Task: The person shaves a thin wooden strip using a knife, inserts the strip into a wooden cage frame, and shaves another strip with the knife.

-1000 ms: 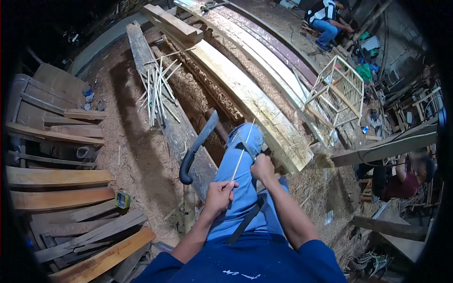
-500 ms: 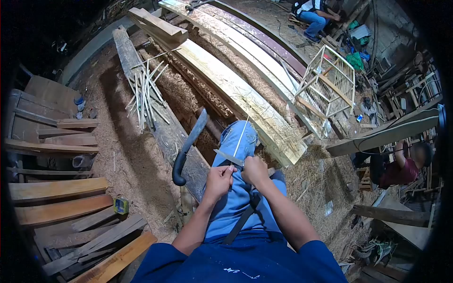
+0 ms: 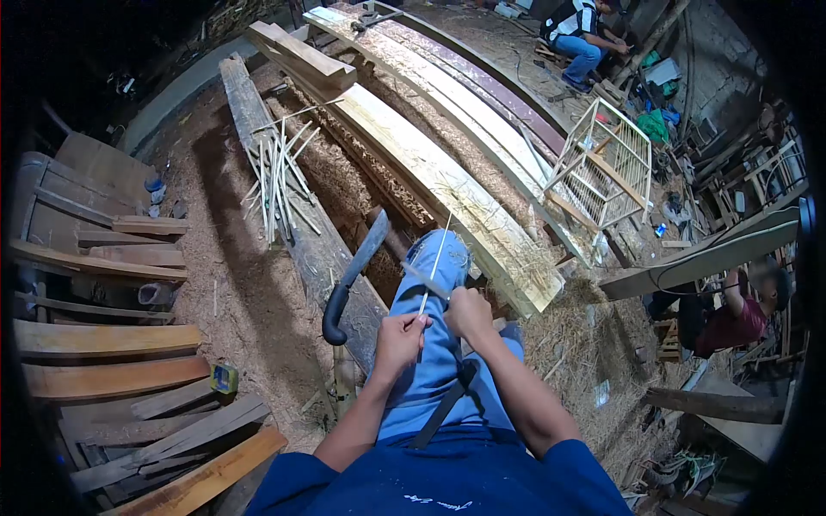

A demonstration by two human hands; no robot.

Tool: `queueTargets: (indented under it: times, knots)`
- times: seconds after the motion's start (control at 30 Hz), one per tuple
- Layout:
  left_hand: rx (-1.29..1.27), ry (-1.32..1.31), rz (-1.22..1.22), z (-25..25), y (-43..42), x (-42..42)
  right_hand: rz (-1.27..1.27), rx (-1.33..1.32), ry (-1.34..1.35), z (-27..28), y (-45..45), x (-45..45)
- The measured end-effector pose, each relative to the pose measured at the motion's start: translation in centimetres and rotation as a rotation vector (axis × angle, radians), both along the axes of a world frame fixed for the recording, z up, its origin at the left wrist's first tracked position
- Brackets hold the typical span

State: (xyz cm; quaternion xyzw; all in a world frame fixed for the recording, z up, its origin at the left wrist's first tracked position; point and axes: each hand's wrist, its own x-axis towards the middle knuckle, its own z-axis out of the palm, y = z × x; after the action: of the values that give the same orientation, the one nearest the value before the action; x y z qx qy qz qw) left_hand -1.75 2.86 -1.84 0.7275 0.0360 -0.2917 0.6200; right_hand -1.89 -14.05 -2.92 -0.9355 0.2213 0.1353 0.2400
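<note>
My left hand (image 3: 399, 346) pinches the near end of a thin pale stick (image 3: 437, 256), which slopes away over my jeans-covered knee. My right hand (image 3: 470, 313) is closed around a knife (image 3: 425, 279); its handle is hidden in the fist. The blade lies across the stick, just beyond my left fingers. To the left, a machete (image 3: 356, 273) with a black curved handle rests at the edge of a weathered plank (image 3: 320, 245). Farther up that plank lies a loose bundle of thin sticks (image 3: 277, 182).
Long pale beams (image 3: 404, 150) run ahead, with shavings on the nearest end. A slatted cage (image 3: 609, 172) stands right of them. Cut boards (image 3: 112, 378) and a yellow tape measure (image 3: 224, 377) lie left. One person (image 3: 578, 45) sits far ahead; another (image 3: 731, 322) is at right.
The knife blade has turned to a steeper slant and sits farther from my left fingers along the stick. My left hand is slightly nearer my body. The whole view has shifted a little.
</note>
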Motion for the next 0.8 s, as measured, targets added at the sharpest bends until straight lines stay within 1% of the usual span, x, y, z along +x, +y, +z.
queueTargets:
  times: [0.07,0.1,0.13,0.17,0.23,0.43,0.53,0.6,0.63,0.7,0.8]
  knots:
    - [-0.023,0.02,-0.023,0.4,-0.7,0.9,0.128,-0.019,-0.052,0.5,0.5,-0.9]
    - [0.045,0.007,-0.047,1.0,-1.2,1.2,0.132,-0.037,-0.076,0.4,0.6,-1.2]
    - [0.044,0.006,-0.049,0.3,-1.3,1.1,0.13,-0.037,-0.077,0.1,0.4,-1.4]
    - [-0.001,-0.026,-0.068,-1.0,-1.3,0.9,0.13,-0.018,-0.055,-0.3,0.1,-1.5]
    - [-0.045,-0.056,-0.094,-1.1,-1.2,0.6,0.123,0.004,-0.032,-0.7,-0.1,-1.5]
    - [-0.077,-0.036,-0.068,-1.1,-0.8,-0.1,0.055,-0.015,-0.023,-0.7,0.3,-1.6]
    - [-0.025,-0.064,-0.068,-0.8,-0.5,-0.7,0.047,-0.038,-0.027,-1.7,0.1,-1.3]
    - [0.015,-0.053,-0.076,-0.2,0.2,-1.7,-0.201,0.014,-0.015,-2.8,-0.6,-0.5]
    - [0.018,-0.06,-0.076,0.2,0.6,-2.1,-0.189,0.0,-0.041,-3.1,-1.5,-0.1]
    - [-0.014,0.021,-0.017,1.0,1.5,-3.1,-0.169,0.039,-0.01,-3.4,-1.9,0.5]
    - [0.003,0.054,-0.026,1.0,1.5,-2.6,-0.196,0.059,-0.025,-3.8,-1.5,-0.2]
